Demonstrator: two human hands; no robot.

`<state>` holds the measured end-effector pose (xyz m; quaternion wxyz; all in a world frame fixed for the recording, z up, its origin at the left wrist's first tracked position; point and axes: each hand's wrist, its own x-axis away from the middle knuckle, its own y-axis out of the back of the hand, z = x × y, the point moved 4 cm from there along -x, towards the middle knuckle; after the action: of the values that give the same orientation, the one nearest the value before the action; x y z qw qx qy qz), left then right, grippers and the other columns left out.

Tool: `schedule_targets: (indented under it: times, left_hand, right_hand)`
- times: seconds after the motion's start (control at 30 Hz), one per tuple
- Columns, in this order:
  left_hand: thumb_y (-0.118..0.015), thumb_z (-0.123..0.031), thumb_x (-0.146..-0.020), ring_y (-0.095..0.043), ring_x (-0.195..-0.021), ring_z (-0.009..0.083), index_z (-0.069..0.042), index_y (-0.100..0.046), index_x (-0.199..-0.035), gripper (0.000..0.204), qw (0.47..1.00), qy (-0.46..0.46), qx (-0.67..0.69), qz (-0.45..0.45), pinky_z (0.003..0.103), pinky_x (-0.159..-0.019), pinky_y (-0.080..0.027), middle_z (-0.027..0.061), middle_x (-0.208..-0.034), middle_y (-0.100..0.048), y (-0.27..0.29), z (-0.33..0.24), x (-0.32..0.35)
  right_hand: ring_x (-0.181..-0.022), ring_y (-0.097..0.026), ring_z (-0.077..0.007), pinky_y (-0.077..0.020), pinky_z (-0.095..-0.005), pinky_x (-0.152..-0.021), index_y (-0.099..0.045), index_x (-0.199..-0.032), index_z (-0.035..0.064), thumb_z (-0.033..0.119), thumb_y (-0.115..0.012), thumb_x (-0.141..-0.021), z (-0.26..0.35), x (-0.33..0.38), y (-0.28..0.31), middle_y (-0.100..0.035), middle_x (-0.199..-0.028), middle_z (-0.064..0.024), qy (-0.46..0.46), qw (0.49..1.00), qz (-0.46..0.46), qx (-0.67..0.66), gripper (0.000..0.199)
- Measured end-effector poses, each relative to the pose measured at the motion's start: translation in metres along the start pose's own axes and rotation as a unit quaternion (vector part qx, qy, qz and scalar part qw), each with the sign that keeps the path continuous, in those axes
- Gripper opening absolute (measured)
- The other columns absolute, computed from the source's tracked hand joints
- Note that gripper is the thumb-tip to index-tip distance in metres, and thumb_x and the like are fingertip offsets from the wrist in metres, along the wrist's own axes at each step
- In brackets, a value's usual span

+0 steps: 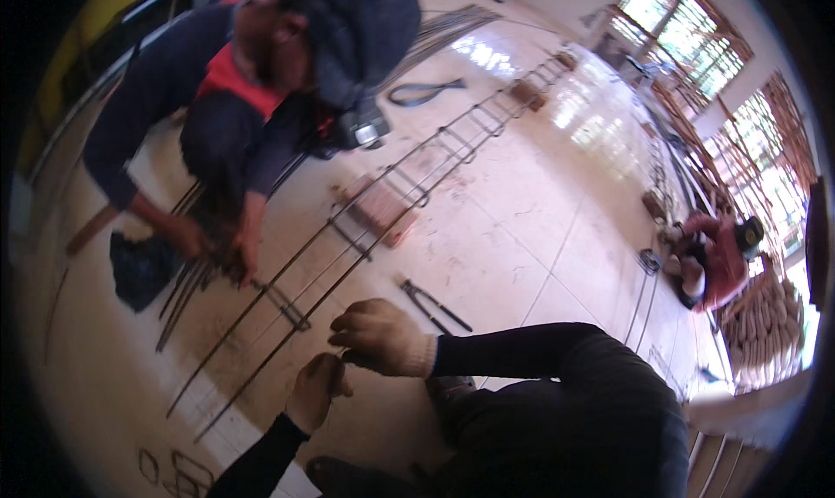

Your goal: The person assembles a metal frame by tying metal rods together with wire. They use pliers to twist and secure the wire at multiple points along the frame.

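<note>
My left hand [315, 394] and my right hand [383, 336], both in pale gloves, meet just off the near end of a long rebar cage [335, 289]. Their fingers are curled in a pinch. Whatever lies between the fingertips is too small to make out. The cage has thin straight bars crossed by rectangular stirrups, and one stirrup stands close to my hands. A reddish brick [383, 204] props the cage up off the tiles. Beside my right hand, a pair of dark pincers [419, 298] lies on the floor, handles spread.
A co-worker [174, 106] in a dark cap crouches across the cage, hands at a bundle of bars. Loose stirrups [187, 474] lie at lower left. Another person [718, 259] squats at far right near more bars. A dark strap-like loop [422, 93] lies beyond the cage.
</note>
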<state>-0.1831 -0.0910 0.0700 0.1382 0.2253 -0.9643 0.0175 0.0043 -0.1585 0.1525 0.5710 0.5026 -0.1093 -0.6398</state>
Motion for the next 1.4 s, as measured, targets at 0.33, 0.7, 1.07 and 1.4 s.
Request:
schedule_targets:
  times: [0.33,0.7,1.07,1.4]
  left_hand:
    - [-0.058,-0.008,-0.101,-0.068,-0.071,0.0235,0.0,-0.059,-0.116,0.017,0.9,-0.263,-0.347,0.027,0.037,-0.067,-0.057,0.0119,-0.088,-0.06,-0.004,-0.027,0.003]
    - [-0.055,-0.034,-0.107,-0.071,-0.08,0.0315,-0.009,-0.069,-0.103,0.029,0.975,-0.039,-0.169,-0.138,0.042,-0.075,-0.055,0.0155,-0.085,-0.072,0.004,-0.023,-0.008]
    - [-0.057,-0.035,-0.106,-0.072,-0.09,0.0403,-0.014,-0.074,-0.113,0.028,0.968,0.032,-0.221,-0.114,0.049,-0.08,-0.058,0.0173,-0.098,-0.075,-0.012,-0.016,0.037]
    - [-0.055,-0.036,-0.109,-0.075,-0.097,0.0308,-0.008,-0.073,-0.118,0.035,0.985,0.064,-0.141,-0.079,0.04,-0.089,-0.057,0.016,-0.105,-0.077,-0.007,-0.013,0.035]
  right_hand:
    - [-0.097,-0.068,-0.0322,-0.0548,-0.043,-0.083,-0.075,-0.087,0.0124,0.015,-0.071,-0.082,-0.003,0.001,-0.022,-0.07,-0.096,-0.0092,-0.059,0.974,0.201,0.083,0.007]
    - [-0.088,-0.067,-0.04,-0.0533,-0.05,-0.075,-0.07,-0.095,0.0073,0.009,-0.066,-0.088,-0.022,0.009,-0.025,-0.067,-0.09,-0.0161,-0.232,0.955,0.148,0.107,0.008]
    - [-0.09,-0.071,-0.0328,-0.0579,-0.0408,-0.078,-0.067,-0.109,-0.0012,0.012,-0.062,-0.101,-0.037,0.024,-0.03,-0.069,-0.099,-0.0173,-0.214,0.892,0.331,-0.219,0.016]
    - [-0.104,-0.071,-0.0232,-0.058,-0.0328,-0.096,-0.071,-0.119,0.0012,0.011,-0.067,-0.096,0.016,0.037,-0.041,-0.072,-0.113,-0.0109,-0.343,0.681,0.469,-0.446,0.026]
